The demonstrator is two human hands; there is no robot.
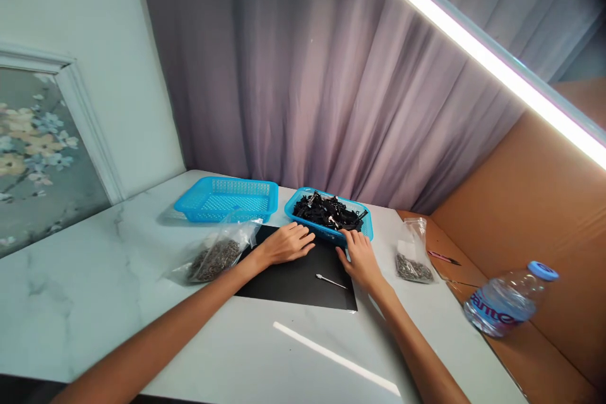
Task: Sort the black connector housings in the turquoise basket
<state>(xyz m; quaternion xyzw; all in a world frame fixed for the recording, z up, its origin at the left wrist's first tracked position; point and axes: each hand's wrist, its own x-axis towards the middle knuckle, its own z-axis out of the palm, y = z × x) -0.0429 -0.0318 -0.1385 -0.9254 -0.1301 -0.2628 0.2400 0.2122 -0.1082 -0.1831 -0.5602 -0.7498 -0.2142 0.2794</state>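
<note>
A blue plastic basket [369,227] is filled with a jumble of black parts [326,211], some with shiny metal bits. My right hand [358,255] is at the basket's front right rim, its fingertips touching or very close to it, thumb held apart. Over the black mat [293,284], just left of the basket's front, is my left hand [288,243]; its fingers are stretched out and nothing shows in them. On the mat below both hands lies a thin tool with a white end and a slim metal shaft [331,281].
A second blue basket [227,205], with nothing visible inside, stands at the back left. Clear bags of small metal pieces lie left [215,259] and right [414,265]. A water bottle [506,303] and a pink-handled tool [444,258] are on cardboard at right.
</note>
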